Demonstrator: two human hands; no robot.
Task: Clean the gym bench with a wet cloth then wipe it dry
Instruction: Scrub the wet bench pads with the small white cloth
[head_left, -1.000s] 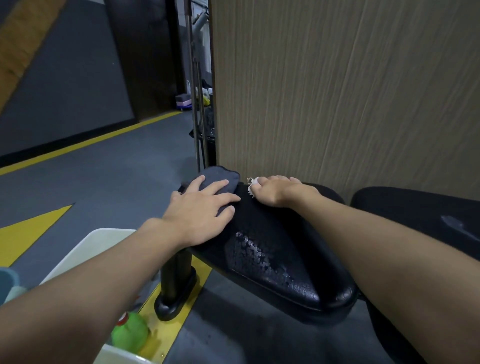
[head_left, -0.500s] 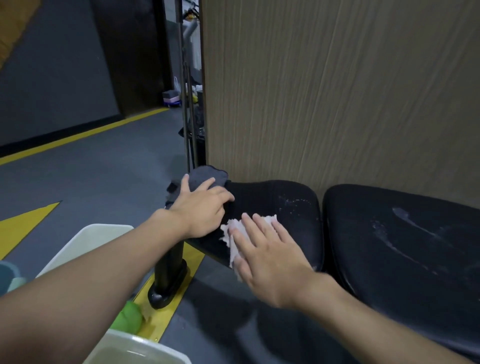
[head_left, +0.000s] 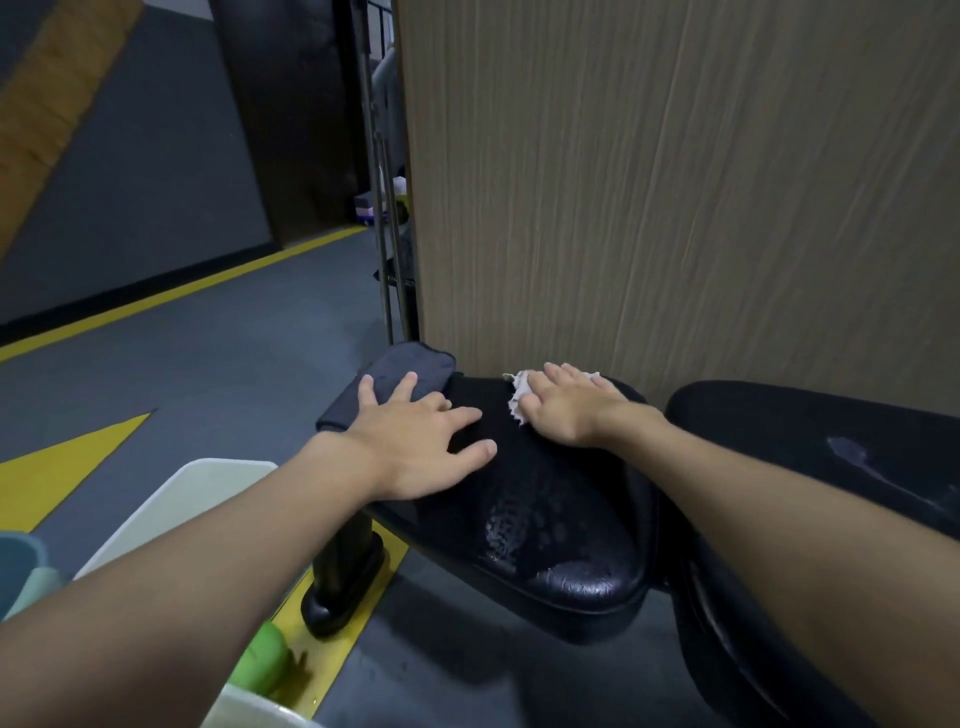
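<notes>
Head view: right hand (head_left: 563, 410) presses white cloth (head_left: 517, 400) — bench pad's (head_left: 561, 525) wall-side edge.

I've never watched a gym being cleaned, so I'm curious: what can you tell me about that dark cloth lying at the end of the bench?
The dark cloth is a folded, soft-looking, navy-grey towel with a stitched edge. It lies flat on the far left end of the black bench pad, partly overhanging it, close to the wood-grain panel. The left hand rests spread on it, fingertips reaching onto the pad.

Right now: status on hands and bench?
Left hand flat on dark cloth. Right hand pressing white rag on bench. Pad front wet. Nothing blocking.
</notes>
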